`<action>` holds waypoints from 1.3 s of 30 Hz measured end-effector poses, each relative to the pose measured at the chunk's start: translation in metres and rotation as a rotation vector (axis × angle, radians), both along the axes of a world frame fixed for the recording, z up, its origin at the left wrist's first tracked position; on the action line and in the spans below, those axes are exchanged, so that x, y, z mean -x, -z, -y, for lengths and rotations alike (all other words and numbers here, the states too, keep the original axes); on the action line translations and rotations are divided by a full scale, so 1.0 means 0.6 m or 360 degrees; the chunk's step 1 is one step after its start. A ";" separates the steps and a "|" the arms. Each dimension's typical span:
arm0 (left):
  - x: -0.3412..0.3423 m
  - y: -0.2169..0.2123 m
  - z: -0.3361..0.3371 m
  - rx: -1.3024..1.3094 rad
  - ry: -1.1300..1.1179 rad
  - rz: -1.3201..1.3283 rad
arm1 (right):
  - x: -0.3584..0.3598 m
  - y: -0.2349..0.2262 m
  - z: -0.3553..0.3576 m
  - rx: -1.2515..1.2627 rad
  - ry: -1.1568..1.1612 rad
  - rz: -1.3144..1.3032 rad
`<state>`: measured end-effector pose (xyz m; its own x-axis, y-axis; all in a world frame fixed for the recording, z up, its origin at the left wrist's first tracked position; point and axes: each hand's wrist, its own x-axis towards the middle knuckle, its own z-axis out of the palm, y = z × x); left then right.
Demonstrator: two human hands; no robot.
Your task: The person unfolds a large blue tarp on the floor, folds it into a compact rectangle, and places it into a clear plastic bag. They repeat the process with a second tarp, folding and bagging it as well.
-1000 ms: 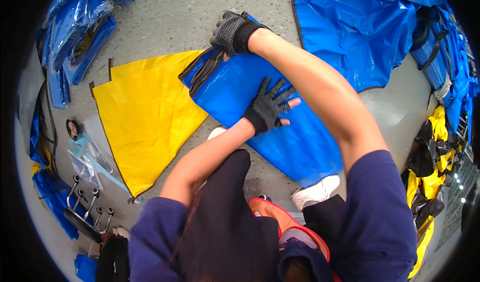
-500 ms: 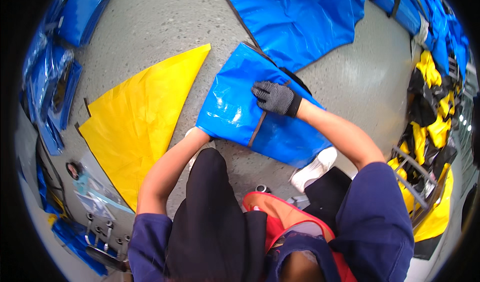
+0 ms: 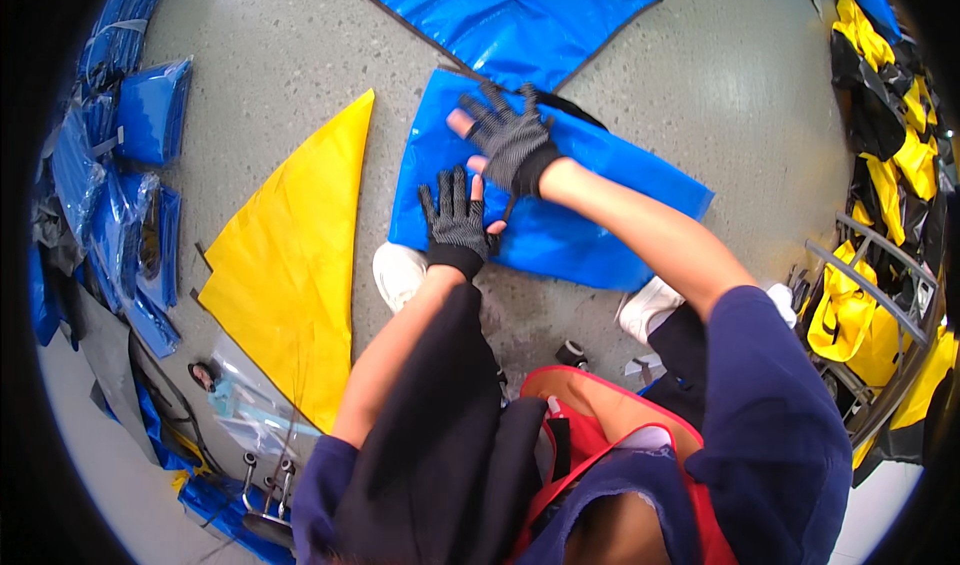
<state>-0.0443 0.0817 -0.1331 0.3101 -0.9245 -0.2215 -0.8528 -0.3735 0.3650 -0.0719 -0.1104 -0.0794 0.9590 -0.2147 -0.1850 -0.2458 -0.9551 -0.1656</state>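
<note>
A folded blue tarp (image 3: 600, 190) with a glossy surface lies on the floor between my shoes. My left hand (image 3: 458, 215), in a dark grey glove with bare thumb and fingertip, lies flat on its near left part, fingers spread. Just above and to the right, my right hand (image 3: 505, 140), gloved alike, rests on the tarp with fingers spread. Neither hand holds anything. Touching the far edge of the folded tarp is a larger blue sheet (image 3: 520, 15) with a dark border, spread out beyond it. A black strip (image 3: 575, 110) shows along the folded tarp's far edge.
A yellow triangular sheet (image 3: 295, 255) lies at my left. Plastic-wrapped blue packs (image 3: 155, 115) are piled at the far left. Clear plastic bags (image 3: 250, 405) lie near the yellow sheet. At the right are yellow and black fabrics (image 3: 895, 165) and a grey metal frame (image 3: 880, 275).
My left hand, before hidden under the tarp's left edge, now lies flat on top. My right hand has moved up and left, its fingers now spread. The view has shifted.
</note>
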 end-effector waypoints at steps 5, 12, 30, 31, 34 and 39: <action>-0.001 -0.002 -0.035 0.0204 0.0150 0.0157 | 0.031 0.033 0.008 0.0072 0.0089 0.0182; 0.097 -0.071 -0.010 -0.0380 0.0130 0.0209 | 0.063 0.061 -0.048 -0.0006 0.0010 0.0114; 0.233 0.010 0.291 0.0488 0.0712 0.0176 | 0.663 0.047 -0.007 -0.0678 0.2543 0.0364; 0.249 0.008 0.311 0.0458 0.0667 0.0169 | 0.665 0.041 -0.017 -0.0696 0.2470 0.0313; 0.295 -0.020 0.312 0.0378 0.0665 0.0287 | 0.662 0.034 -0.033 -0.0607 0.2420 0.0230; 0.337 -0.053 0.172 -0.0066 0.1082 -0.0323 | 0.651 0.054 -0.012 -0.0591 0.2614 0.0431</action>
<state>-0.2464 -0.0213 -0.1015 -0.3838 -0.8881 -0.2531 -0.8184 0.2002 0.5386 -0.4623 -0.1030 -0.1116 -0.2006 -0.9223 -0.3305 -0.7889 0.3521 -0.5037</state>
